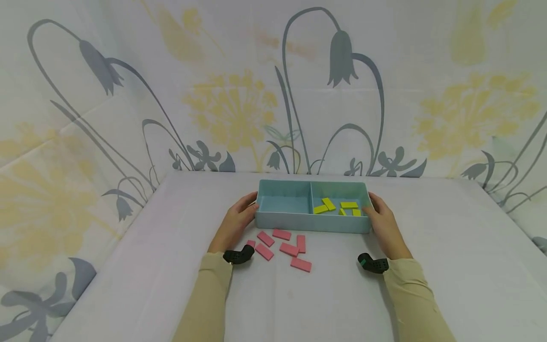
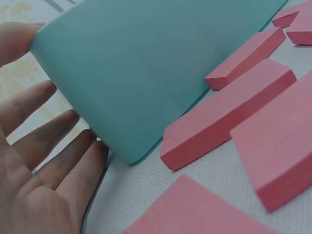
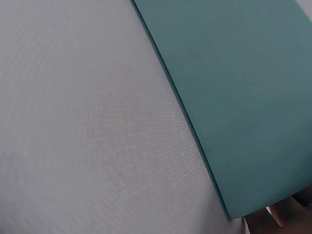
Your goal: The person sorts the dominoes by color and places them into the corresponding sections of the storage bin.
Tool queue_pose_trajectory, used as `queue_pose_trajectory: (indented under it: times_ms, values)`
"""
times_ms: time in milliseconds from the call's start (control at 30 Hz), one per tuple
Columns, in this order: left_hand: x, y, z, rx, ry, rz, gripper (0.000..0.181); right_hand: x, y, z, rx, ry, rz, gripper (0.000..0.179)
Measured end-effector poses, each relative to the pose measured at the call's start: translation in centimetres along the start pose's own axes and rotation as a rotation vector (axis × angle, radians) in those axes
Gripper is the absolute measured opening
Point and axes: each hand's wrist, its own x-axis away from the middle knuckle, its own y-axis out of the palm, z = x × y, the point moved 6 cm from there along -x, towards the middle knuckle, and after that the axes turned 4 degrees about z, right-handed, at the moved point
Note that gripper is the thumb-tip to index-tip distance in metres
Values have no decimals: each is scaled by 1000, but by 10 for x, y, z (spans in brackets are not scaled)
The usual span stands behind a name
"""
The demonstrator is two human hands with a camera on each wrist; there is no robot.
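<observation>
A pale blue two-compartment box [image 1: 314,223] stands on the table between both hands. At its left end, the left hand [image 1: 234,221] touches the end wall with nearly straight, spread fingers; its thumb lies by the front corner of the rim. In the left wrist view these fingers [image 2: 66,170] meet the outer wall at their tips. The right hand [image 1: 386,228] holds the right end, thumb over the rim and fingers outside. Several yellow blocks [image 1: 349,205] lie in the right compartment; the left compartment [image 1: 284,197] shows a bare floor.
Several flat pink blocks [image 1: 301,264] lie scattered on the white tablecloth [image 1: 325,304] in front of the box's left half, some close to its front wall and one partly behind the left wrist camera [image 1: 239,255]. A flower-patterned cloth [image 1: 265,85] hangs behind the table.
</observation>
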Motion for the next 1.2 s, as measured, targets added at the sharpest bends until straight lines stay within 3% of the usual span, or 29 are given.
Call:
queue_pose_trajectory:
  times_ms: [700,1033,1200]
  values:
    - [3,-2,1,36,12,20,52,3,1,2,9,-22,-6,57]
    - [2,-11,2,24,-23,169,42,3,-2,0,7,-29,-6,57]
    - [7,-14,5,48,-24,174,43,0,0,1,-16,-11,-2,56]
